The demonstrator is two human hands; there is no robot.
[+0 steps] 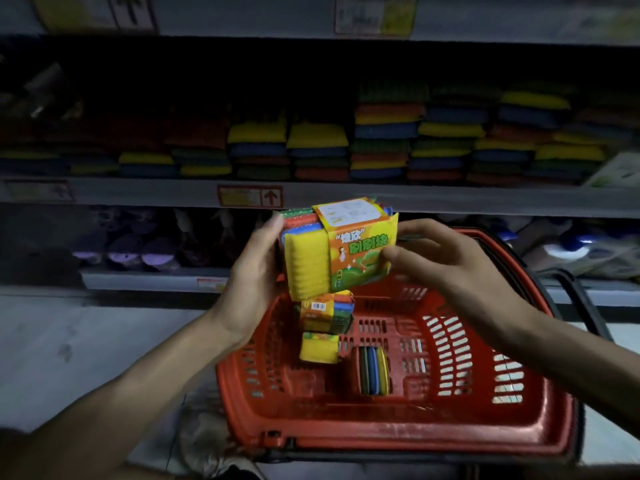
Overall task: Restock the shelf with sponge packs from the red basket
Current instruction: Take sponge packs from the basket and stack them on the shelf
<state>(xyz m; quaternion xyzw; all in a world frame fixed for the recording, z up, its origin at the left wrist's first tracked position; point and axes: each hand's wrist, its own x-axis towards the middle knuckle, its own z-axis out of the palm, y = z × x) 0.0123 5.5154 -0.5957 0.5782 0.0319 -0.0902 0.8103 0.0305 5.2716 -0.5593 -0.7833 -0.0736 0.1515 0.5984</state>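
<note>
Here, two hands hold a sponge pack above a red basket

A person stands facing dim store shelving, both bare forearms reaching forward. The sponge pack (339, 247) is lifted in the air between the hands, above the far rim of the red basket (398, 427) and just below the front edge of the shelf (450, 199). It is a bundle of coloured sponges, the yellow one facing us, wrapped in an orange and green paper band with a white label on top.

The left hand (256, 271) grips the pack's left end, thumb on the upper corner and fingers wrapped behind. The right hand (446, 258) pinches the right edge, thumb pressed on the printed band and fingers curled round the side.

The basket sits low in front of the person, on a pale floor (86, 341). Three more packs lie inside it: a banded pack (325, 311) directly under the lifted one, a yellow-faced pack (318, 348) just nearer than that, and a pack standing on edge (372, 370) near the middle of the basket floor.

On the shelf, stacked sponges (384, 133) in yellow, blue, green and red fill the row, taller to the right. A price label (250, 196) with an upward arrow is fixed to the shelf edge. The lower shelf (156, 280) holds rounded purple goods, too dark to identify.
</note>
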